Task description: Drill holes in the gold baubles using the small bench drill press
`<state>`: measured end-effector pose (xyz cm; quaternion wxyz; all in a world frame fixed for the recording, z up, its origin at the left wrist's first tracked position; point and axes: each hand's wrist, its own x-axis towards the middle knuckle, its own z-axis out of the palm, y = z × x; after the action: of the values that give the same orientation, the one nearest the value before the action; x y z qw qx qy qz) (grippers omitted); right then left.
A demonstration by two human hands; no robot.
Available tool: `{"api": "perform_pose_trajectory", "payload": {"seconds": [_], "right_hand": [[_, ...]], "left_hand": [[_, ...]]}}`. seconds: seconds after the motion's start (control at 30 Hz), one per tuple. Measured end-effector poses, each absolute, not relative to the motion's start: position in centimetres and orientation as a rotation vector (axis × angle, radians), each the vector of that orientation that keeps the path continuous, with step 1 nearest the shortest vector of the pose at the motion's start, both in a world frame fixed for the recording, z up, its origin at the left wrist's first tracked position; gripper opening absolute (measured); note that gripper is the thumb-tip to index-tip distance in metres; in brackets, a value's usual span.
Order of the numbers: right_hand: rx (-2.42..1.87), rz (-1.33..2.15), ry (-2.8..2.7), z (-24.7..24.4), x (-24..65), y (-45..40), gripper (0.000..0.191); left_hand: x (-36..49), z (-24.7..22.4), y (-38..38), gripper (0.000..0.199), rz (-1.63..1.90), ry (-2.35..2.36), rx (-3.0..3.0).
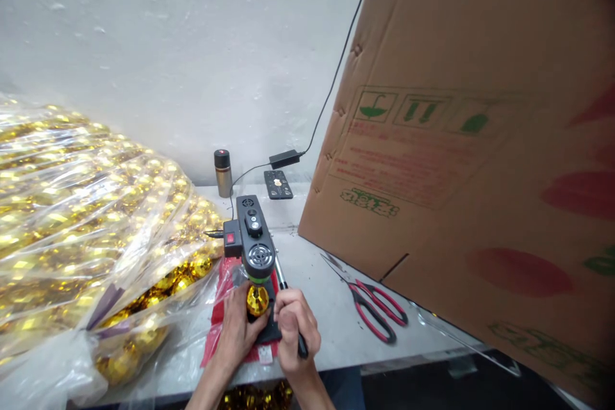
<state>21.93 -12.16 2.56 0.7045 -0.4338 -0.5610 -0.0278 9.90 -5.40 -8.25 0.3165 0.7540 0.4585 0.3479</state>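
A black tabletop press machine (258, 230) with round vent grilles and a red switch stands on the table. Under its head sits a shiny gold faceted ball (257, 300). My left hand (236, 319) has its fingers and thumb around the ball's lower sides, steadying it on the black base. On the right of the machine, my right hand (296, 328) is wrapped round the black grip of a metal lever (280, 272). The lever's grip end pokes out below my fist. Red plastic (211, 339) lies beneath the machine's base.
A large clear bag of gold balls (96, 205) fills the left side. A big cardboard box (456, 141) leans in from the right. Red-handled scissors (379, 311) lie beside it. Behind are a bottle (223, 174), a phone-like black slab (278, 185) and a power adapter (284, 158) with cable.
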Motion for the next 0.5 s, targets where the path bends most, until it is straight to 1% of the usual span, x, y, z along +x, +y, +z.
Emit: {"api": "perform_pose_trajectory", "payload": {"seconds": [0.27, 0.5], "right_hand": [[-0.979, -0.044, -1.219, 1.5, 21.7, -12.1, 0.034], [-0.990, -0.044, -1.198, 0.4, 21.7, -12.1, 0.034]], "left_hand": [[10.1, -7.9, -5.5, 0.050, 0.919, 1.219, 1.977], [10.3, -7.9, -5.5, 0.046, 0.916, 1.235, 2.005]]}}
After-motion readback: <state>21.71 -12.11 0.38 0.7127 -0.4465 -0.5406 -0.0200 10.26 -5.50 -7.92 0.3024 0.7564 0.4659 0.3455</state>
